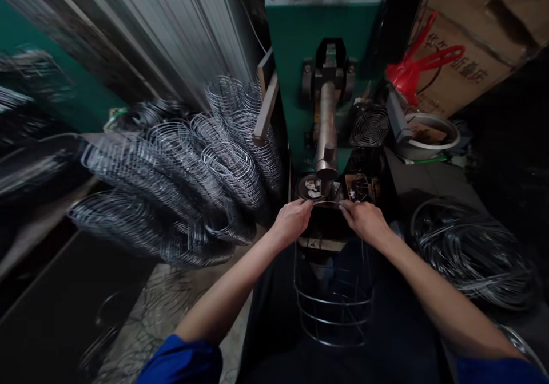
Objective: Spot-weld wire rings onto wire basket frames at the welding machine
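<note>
A round wire cage (332, 304) of thin steel hoops and uprights hangs in front of my lap. My left hand (292, 219) is closed on its top ring from the left. My right hand (364, 219) is closed on the same ring from the right. The ring's far edge lies just under the metal arm (326, 132) of a green welding machine (319, 35), above its lower block (319, 189). Both forearms reach forward, with blue sleeves at the bottom edge.
Stacks of coiled wire rings (189, 166) fill the left side. A heap of loose wire hoops (472, 252) lies at the right. A small fan (369, 125), a white bowl (429, 138), red plastic (412, 66) and cardboard boxes (476, 35) stand behind.
</note>
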`<state>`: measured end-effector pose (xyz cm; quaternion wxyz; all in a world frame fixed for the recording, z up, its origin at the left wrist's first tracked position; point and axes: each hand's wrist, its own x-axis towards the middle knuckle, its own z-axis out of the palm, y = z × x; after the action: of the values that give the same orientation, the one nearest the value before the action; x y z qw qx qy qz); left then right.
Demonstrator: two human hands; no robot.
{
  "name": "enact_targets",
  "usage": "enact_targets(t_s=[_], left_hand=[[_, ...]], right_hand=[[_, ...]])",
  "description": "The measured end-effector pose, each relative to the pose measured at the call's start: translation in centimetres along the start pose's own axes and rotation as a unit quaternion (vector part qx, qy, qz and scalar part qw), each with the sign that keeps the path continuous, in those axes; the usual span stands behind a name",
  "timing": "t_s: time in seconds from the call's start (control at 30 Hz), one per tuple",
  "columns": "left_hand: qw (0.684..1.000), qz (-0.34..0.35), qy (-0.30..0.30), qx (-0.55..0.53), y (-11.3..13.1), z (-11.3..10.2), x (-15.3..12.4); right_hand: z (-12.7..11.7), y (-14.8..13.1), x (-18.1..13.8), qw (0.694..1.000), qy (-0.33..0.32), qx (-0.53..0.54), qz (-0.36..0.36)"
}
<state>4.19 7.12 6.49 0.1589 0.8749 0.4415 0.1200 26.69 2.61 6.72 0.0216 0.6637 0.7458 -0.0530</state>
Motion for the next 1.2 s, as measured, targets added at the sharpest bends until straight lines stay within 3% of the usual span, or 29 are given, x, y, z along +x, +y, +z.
enact_targets(t_s=[0.4, 0.8, 1.2], left_hand=[[0.999, -0.016, 0.022, -0.023, 0.0, -2.3, 0.1], [0.998, 0.009, 0.040, -0.045, -0.8, -1.8, 0.6], [0.998, 0.030, 0.037, -0.050, -1.1, -1.9, 1.1]], right_hand=[[-2.6, -0.1, 1.0, 0.999, -0.002, 0.046, -0.023], [-2.8, -0.2, 1.7, 0.998, -0.013, 0.051, -0.023], [-3.1, 0.4, 2.2, 0.990, -0.015, 0.128, -0.051]])
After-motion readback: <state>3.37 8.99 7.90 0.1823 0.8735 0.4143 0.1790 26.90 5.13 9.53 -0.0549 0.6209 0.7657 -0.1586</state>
